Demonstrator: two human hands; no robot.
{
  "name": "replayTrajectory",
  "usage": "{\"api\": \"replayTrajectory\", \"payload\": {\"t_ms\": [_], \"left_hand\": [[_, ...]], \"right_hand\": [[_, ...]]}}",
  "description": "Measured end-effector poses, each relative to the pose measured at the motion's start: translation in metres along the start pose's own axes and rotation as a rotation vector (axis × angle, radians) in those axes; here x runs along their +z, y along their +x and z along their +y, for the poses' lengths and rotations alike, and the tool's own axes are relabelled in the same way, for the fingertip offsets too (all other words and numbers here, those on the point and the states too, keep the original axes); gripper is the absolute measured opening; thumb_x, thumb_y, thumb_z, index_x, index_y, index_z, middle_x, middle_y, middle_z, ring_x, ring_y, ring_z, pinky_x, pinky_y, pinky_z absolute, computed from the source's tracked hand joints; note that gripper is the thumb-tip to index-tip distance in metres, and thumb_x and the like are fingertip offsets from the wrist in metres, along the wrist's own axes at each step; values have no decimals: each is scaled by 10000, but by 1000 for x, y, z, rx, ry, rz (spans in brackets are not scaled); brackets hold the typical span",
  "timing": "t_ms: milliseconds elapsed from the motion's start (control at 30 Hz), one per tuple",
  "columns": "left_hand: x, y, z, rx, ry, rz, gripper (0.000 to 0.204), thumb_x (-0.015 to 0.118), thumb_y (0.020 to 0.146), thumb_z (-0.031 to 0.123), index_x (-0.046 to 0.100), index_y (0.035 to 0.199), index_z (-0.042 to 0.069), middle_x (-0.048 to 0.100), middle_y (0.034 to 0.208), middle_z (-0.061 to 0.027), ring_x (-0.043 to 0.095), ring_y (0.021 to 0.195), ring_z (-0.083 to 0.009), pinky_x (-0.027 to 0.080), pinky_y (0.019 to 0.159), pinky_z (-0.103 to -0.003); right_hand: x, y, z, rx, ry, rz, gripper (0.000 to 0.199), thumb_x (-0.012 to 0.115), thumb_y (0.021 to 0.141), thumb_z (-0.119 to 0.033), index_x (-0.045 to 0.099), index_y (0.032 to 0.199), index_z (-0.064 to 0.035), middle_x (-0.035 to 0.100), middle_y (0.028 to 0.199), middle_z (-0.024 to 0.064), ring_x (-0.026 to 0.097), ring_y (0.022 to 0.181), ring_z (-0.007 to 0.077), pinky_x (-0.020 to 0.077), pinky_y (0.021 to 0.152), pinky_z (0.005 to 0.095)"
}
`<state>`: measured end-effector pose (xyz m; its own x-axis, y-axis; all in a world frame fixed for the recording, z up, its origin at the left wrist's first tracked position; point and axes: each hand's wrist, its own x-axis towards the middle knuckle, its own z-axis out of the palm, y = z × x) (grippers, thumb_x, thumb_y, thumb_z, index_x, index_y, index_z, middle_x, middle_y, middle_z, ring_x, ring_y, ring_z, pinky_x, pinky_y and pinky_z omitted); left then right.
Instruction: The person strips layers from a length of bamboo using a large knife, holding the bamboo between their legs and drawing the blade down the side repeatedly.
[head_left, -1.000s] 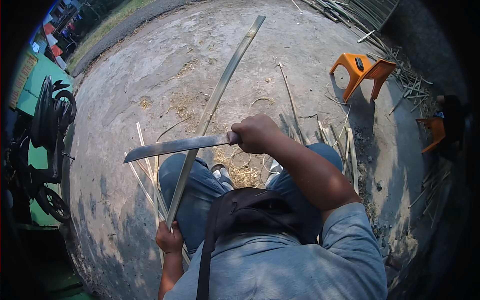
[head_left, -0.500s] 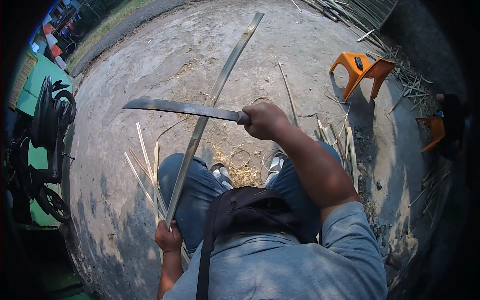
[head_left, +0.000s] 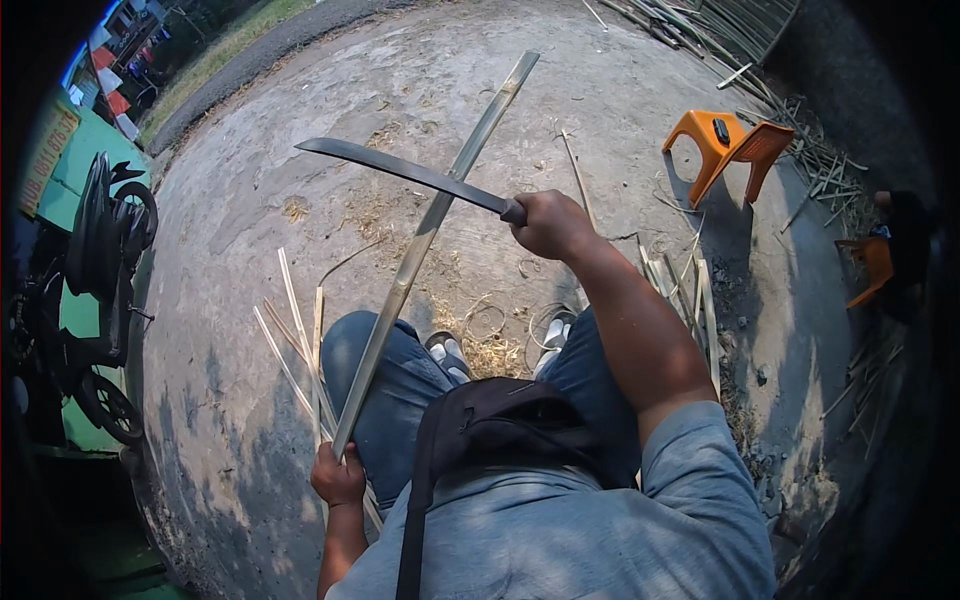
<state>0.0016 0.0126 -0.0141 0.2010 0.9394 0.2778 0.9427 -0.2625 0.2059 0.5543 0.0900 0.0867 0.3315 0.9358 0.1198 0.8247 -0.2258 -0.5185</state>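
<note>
Closest in, the left hand (head_left: 338, 478) is low by the knee, its grip clamped round the near end of a long bamboo strip (head_left: 420, 250) that slants up and away over the left thigh toward the far side of the concrete ground (head_left: 250, 150). Just beside that hand a few thin pale slivers (head_left: 295, 340) lie fanned out on the ground. A dark bag (head_left: 500, 420) sits in the lap, and past the knees there's a scatter of curly shavings (head_left: 490, 335) by the sandals. Further out the right hand (head_left: 550, 222) has its grip closed tight on the handle of a long dark blade (head_left: 400, 172), which crosses over the strip, tip pointing left. The ground is rough, grey, cracked, sunlit. Far right stands an orange plastic stool (head_left: 725, 145) with a bamboo pile (head_left: 720, 25) beyond it; a motorbike (head_left: 95, 270) is parked at the left edge.
</note>
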Motion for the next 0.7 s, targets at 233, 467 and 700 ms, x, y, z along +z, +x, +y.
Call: {"api": "replayTrajectory", "payload": {"t_ms": [233, 467, 700], "left_hand": [[-1, 0, -2, -9, -24, -28, 608, 565, 1015, 635, 633, 979, 33, 654, 826, -232, 644, 782, -503, 483, 663, -579], [-6, 3, 4, -29, -71, -41, 608, 559, 1014, 644, 623, 946, 43, 647, 814, -231, 640, 778, -508, 477, 662, -582], [-2, 2, 0, -66, -137, -92, 674, 501, 1013, 705, 616, 928, 46, 640, 796, -235, 637, 760, -512, 475, 656, -587]], "right_hand": [[-9, -17, -18, -134, -9, -141, 123, 719, 870, -233, 742, 941, -135, 744, 862, 150, 728, 863, 386, 572, 776, 508], [0, -19, -30, -361, -249, -200, 148, 743, 799, -260, 751, 930, -191, 761, 885, 73, 751, 873, 331, 594, 756, 475], [-14, -6, -17, -190, -151, -129, 139, 723, 855, -265, 760, 957, -178, 763, 912, 113, 746, 915, 343, 589, 812, 485]]}}
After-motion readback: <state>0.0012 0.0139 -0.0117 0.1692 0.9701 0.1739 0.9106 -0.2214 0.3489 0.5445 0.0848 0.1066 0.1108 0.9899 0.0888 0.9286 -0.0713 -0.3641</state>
